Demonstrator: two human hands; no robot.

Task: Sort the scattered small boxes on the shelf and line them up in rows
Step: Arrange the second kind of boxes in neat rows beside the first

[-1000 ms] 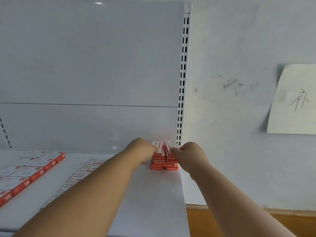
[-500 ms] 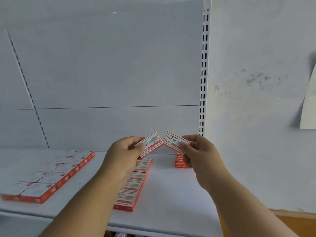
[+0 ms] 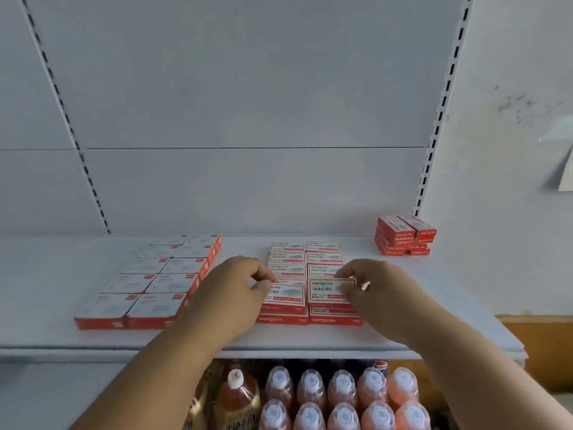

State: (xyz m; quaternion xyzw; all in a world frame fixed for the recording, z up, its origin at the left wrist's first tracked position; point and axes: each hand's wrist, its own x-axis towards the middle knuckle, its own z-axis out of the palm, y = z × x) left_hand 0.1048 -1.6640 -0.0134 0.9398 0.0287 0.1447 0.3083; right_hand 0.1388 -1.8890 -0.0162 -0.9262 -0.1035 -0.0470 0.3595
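Shelf (image 3: 341, 339) is carrying three groups of boxes. Left block (image 3: 161, 280) is lying flat in two columns. Middle block (image 3: 305, 274) is sitting in two columns, just beside the hands. Small stack (image 3: 404, 235) is standing at the back right corner, well apart. Bottles (image 3: 341, 395) are standing below. Left hand (image 3: 231, 293) is pinching the front left box (image 3: 286, 294). Right hand (image 3: 381, 290) is pinching the front right box (image 3: 327, 291). Both boxes are resting on the middle block's front pair.

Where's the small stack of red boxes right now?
The stack of red boxes sits at the shelf's back right corner, beside the slotted upright.
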